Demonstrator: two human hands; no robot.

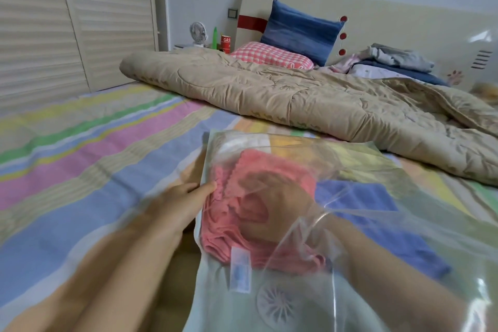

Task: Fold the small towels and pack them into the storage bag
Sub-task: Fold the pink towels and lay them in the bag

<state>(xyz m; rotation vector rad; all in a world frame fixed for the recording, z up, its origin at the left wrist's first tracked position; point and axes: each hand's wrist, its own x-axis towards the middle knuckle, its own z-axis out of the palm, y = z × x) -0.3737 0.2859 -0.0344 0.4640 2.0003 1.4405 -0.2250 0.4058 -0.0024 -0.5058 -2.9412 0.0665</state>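
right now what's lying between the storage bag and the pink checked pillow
The folded beige quilt lies between the storage bag and the pink checked pillow, with a narrow strip of striped sheet on the bag's side, as the head view shows.

A home bedroom: bed (pixel 80 148), quilt (pixel 296 97), pillows (pixel 299 31), louvred wardrobe (pixel 54 21).

Striped bed sheet (pixel 80 170) left of me lies open: free passage. Rolled quilt (pixel 296 94) bars far side. My right grip (pixel 275 210) sits inside storage bag (pixel 215 304), film close overhead, pink towel (pixel 269 167) filling space ahead.
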